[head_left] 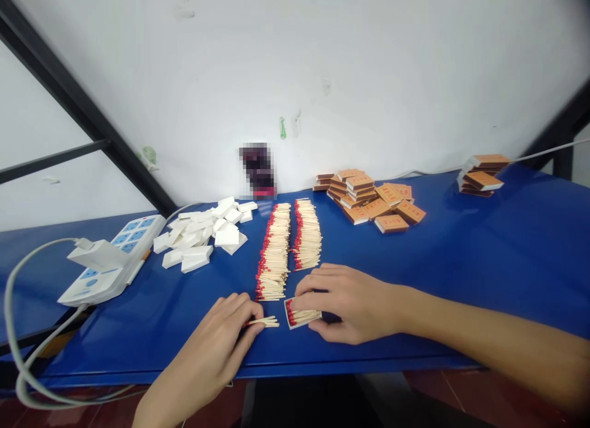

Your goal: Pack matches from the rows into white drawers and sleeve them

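Note:
My left hand (225,336) rests on the blue table (483,256) near its front edge, fingers pinched on a small bundle of matches (266,321). My right hand (350,302) lies just to the right, fingers curled over a white inner tray filled with red-tipped matches (300,315). Directly behind both hands lie two long rows of loose red-tipped matches (288,243).
A heap of white inner trays (203,234) sits at the left. Orange matchbox sleeves (373,200) are piled at the back right, with a smaller stack (482,174) further right. A white power strip (110,259) with cables lies at the left edge.

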